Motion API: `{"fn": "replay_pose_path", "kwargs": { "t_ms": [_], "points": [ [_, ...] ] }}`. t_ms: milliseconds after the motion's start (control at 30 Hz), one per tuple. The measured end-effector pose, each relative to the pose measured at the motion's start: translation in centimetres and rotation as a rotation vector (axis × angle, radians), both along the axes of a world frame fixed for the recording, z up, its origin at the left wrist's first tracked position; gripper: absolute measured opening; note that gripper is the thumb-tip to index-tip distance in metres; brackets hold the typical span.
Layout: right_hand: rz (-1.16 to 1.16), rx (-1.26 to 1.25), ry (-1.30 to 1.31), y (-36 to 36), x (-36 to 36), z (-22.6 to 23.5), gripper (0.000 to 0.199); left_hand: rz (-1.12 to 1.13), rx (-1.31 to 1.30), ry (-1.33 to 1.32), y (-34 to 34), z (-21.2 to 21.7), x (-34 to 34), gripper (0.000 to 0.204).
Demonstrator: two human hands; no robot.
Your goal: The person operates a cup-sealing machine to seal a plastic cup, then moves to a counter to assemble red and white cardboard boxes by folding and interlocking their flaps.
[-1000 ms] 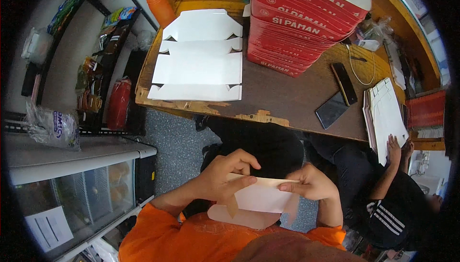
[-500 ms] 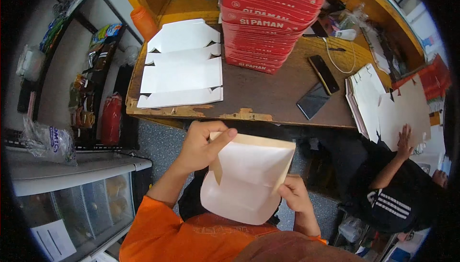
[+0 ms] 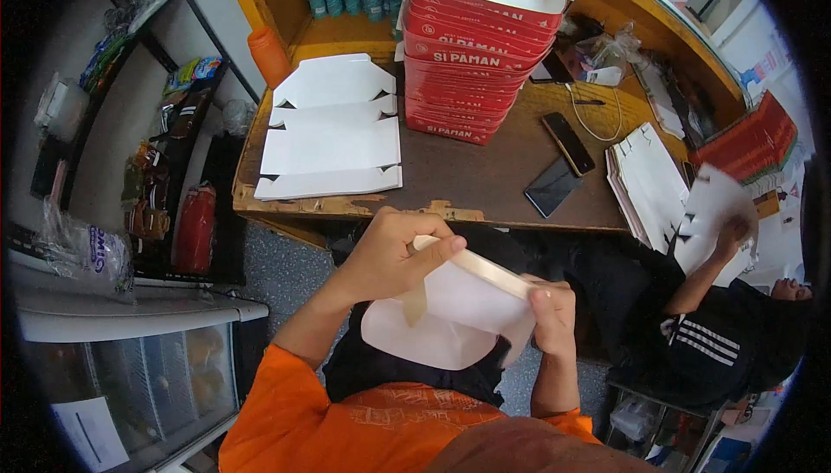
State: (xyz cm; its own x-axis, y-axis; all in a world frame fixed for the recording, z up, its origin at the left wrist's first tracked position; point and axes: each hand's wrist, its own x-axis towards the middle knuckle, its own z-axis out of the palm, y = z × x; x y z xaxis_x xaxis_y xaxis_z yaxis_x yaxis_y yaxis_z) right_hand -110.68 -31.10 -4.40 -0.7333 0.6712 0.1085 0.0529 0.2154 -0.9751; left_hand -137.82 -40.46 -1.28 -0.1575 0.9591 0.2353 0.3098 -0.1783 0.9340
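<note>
Above my lap I hold a partly folded cardboard food box (image 3: 433, 334), its white inner side facing me. My left hand (image 3: 400, 252) grips the upper left corner, thumb on top of the edge and fingers behind it. At the upper right corner my right hand (image 3: 552, 313) pinches the cardboard, thumb toward me. The far edge between both hands is folded into a narrow wall. A loose pale flap hangs below my left hand, and the near side curves out toward my shirt.
On the wooden desk (image 3: 450, 174) lie flat white box blanks (image 3: 329, 146) beside a tall stack of red boxes (image 3: 472, 57). Two phones (image 3: 567, 144) (image 3: 552, 183) lie to their right. At right, a co-worker in black (image 3: 705, 343) handles more blanks (image 3: 649, 179). A glass-front cabinet (image 3: 156, 386) stands at left.
My right hand has moved up to the box's upper right corner, and the far wall has tilted up. The co-worker's hand has lifted a blank. My view has shifted slightly.
</note>
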Motion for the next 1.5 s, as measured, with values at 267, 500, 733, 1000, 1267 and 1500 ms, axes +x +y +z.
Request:
{"fn": "replay_pose_path", "kwargs": {
  "t_ms": [267, 500, 733, 1000, 1267, 1500],
  "points": [
    [-0.177, -0.294, 0.293, -1.7, -0.8, -0.8, 0.046, 0.098, -0.009, -0.092, -0.4, 0.3, -0.6, 0.023],
    [0.038, -0.072, 0.048, -1.6, -0.9, -1.4, 0.033, 0.195, 0.037, -0.14, -0.4, -0.9, -1.3, 0.024],
    [0.335, 0.046, -0.024, -2.7, 0.0, -0.7, 0.136, 0.422, 0.06, -0.401, 0.7, -0.9, -3.3, 0.025],
    [-0.118, 0.478, 0.161, 1.2, 1.4, 2.0, 0.109, 0.207, 0.134, -0.469, 6.7, 2.4, -4.8, 0.029],
    [-0.512, 0.169, 0.434, 3.0, 2.0, 1.3, 0.095, 0.593, 0.65, 0.608, 13.6, 4.9, -5.9, 0.051],
    [-0.63, 0.306, 0.122, 2.5, 0.7, -3.7, 0.098, 0.562, 0.649, 1.021, 20.6, 8.3, -4.4, 0.04]
  ]
}}
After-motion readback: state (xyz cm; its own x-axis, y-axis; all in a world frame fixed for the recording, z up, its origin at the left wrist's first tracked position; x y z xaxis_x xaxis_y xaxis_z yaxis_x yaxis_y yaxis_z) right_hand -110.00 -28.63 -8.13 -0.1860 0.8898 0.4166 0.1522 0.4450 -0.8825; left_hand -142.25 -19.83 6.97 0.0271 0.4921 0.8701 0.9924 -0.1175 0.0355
